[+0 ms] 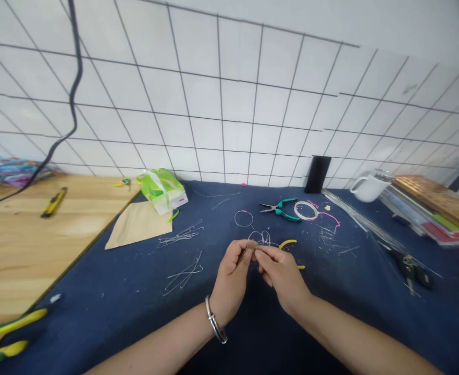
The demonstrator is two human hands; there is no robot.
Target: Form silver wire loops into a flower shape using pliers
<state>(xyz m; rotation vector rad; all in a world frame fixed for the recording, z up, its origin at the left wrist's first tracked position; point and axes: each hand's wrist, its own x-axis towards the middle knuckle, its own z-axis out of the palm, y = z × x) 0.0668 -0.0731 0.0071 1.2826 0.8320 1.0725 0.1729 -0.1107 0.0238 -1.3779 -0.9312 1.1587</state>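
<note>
1. Okay so our left hand (229, 284) and right hand (287, 278) meet at the tips, thumb and fingers of each pinching a thin wire piece (265, 238) between them; its exact shape inside the grip is too small for us to tell
2. Fine silvery loops show just past our fingertips, over the dark blue cloth (108, 307), and there's a silver bangle (214, 320) on our left wrist
3. Right behind our right hand we've got a yellow-handled tool (288, 242), partly covered
4. A bit further out lies a wire ring (244, 226) with a pink bit on it, then teal-handled pliers (278, 207) next to a white coil (296, 210)
5. Off to our left, two loose bunches of bent wires, an upper one (180, 237) and a lower one (184, 273)
6. Past those sit a tan sheet (135, 226) and a green packet (162, 188), while a white mug (369, 187) stands far right beside some stacked books (432, 208)
</note>
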